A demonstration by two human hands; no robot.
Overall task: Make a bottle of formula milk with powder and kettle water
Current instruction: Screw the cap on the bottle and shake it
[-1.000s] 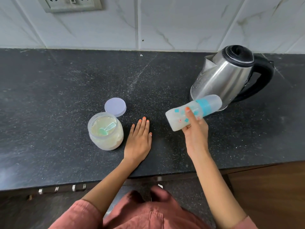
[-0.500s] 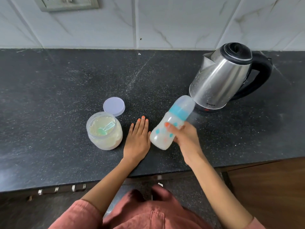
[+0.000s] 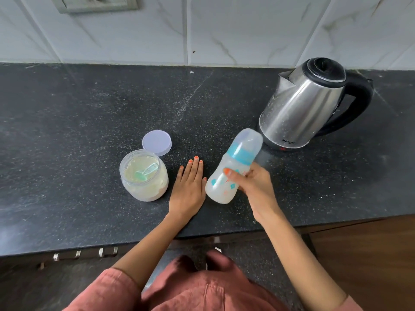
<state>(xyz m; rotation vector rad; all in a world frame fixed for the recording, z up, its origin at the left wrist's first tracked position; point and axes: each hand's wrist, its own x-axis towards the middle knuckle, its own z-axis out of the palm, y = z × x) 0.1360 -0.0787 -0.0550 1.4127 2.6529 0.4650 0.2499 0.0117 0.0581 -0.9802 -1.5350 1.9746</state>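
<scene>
My right hand [image 3: 253, 187] grips a capped baby bottle [image 3: 233, 167] with a teal ring and milky white contents, tilted with its cap toward the kettle, above the counter. Flat on the black counter [image 3: 89, 113], palm down with straight fingers, lies my left hand [image 3: 188, 187], just left of the bottle. An open jar of pale formula powder [image 3: 144, 176] with a green scoop [image 3: 146, 172] inside stands left of that hand. The jar's lilac lid [image 3: 157, 142] lies behind it. A steel kettle [image 3: 307, 106] with a black lid and handle stands at the back right.
A white tiled wall with a socket plate [image 3: 94, 3] rises behind the counter. The counter's front edge runs near my body, with drawer handles [image 3: 87, 254] below on the left and a wooden cabinet front [image 3: 370, 254] on the right.
My right hand has swung the bottle from lying nearly sideways near the kettle to a steeper tilt closer to my left hand. The left hand has stayed flat.
</scene>
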